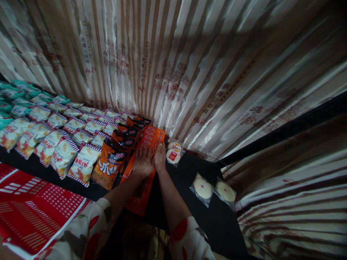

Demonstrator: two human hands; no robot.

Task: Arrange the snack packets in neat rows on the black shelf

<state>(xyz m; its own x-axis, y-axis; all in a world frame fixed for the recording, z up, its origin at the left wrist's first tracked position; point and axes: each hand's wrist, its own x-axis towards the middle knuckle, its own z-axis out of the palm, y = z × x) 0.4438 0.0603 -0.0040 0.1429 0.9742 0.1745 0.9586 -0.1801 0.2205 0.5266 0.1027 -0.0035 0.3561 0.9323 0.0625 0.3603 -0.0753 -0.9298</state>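
Both my hands rest side by side on a long flat orange package (pixel 150 140) lying on the black surface (pixel 187 173). My left hand (pixel 142 160) lies flat on it with fingers stretched forward. My right hand (pixel 159 156) presses on its right edge, fingers together and extended. Orange snack bags (pixel 108 165) stand in a row just left of the package. A clear pack of round white cakes (pixel 174 153) lies just right of my right hand.
Rows of white-and-red striped snack bags (pixel 63 151) and teal bags (pixel 16 94) fill the left. Two wrapped round white cakes (pixel 202 187) (pixel 225 192) lie at the right. A red-and-white box (pixel 29 209) sits bottom left. Striped satin curtains (pixel 189 65) hang behind.
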